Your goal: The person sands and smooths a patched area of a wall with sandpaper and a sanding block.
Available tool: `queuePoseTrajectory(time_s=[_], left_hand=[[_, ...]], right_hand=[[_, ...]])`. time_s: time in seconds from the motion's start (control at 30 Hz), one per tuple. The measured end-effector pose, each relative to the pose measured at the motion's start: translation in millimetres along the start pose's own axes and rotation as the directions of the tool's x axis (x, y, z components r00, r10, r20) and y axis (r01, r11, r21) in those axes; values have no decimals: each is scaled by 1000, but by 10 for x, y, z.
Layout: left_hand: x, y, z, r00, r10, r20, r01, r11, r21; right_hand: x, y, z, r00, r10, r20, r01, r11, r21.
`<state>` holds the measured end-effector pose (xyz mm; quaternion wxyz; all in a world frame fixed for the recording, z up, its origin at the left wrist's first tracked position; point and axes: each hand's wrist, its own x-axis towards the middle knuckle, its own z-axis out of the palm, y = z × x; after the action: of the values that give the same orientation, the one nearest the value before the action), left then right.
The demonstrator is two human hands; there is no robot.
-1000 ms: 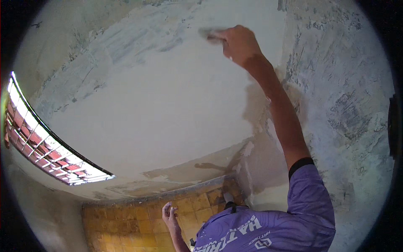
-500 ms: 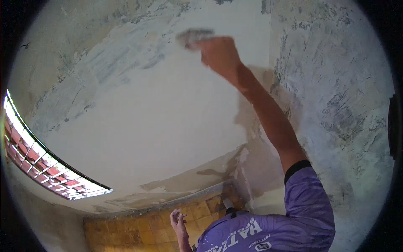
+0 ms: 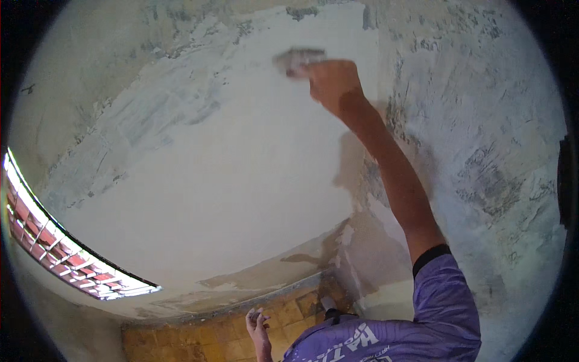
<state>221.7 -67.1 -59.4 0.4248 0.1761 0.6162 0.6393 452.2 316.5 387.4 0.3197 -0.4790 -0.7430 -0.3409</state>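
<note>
High against the wall, my right hand point(image 3: 335, 83) is closed round a putty knife point(image 3: 301, 59). Motion blurs its broad grey blade, which lies over pale, smooth plaster; I cannot tell if its edge touches the surface. The plastered wall point(image 3: 241, 175) is whitish in the middle, with rough grey streaks along the upper left. Low down, over the tiled floor, my left hand point(image 3: 257, 323) has loosely curled fingers, apart from one another. Nothing shows in it, and some whitish smears mark the fingers.
A barred window point(image 3: 72, 253) lets in bright light at the left. On the right, a mottled grey wall point(image 3: 482, 157) meets the plastered one at a corner. Yellow-brown tiles point(image 3: 181, 344) cover the floor below, and my foot point(image 3: 327, 303) stands near the wall's base.
My right hand has moved to the right across the wall with the putty knife. The view has shifted slightly, showing more of the upper wall. My left hand stays low with its fingers loosely curled.
</note>
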Motion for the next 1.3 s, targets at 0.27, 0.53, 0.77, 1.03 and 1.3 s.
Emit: queuePoseTrajectory(time_s=[0.27,0.53,0.77,1.03,1.3], left_hand=[[44,-7,39,999,48,-6,-48,999,7],[-72,48,99,995,63,-76,-67,996,-59],[-72,-81,78,995,96,-29,-98,992,-79],[-132,-67,-129,987,123,-102,-131,988,-77],[-250,25,-305,983,131,-128,-137,990,-41]], right_hand=[[335,911,-61,782,327,-530,-229,942,244],[-127,627,30,962,218,-162,-206,974,90],[188,1028,113,844,314,-434,-319,946,63],[-813,383,443,959,163,-230,-144,985,95],[-327,808,317,802,410,-434,-329,910,252]])
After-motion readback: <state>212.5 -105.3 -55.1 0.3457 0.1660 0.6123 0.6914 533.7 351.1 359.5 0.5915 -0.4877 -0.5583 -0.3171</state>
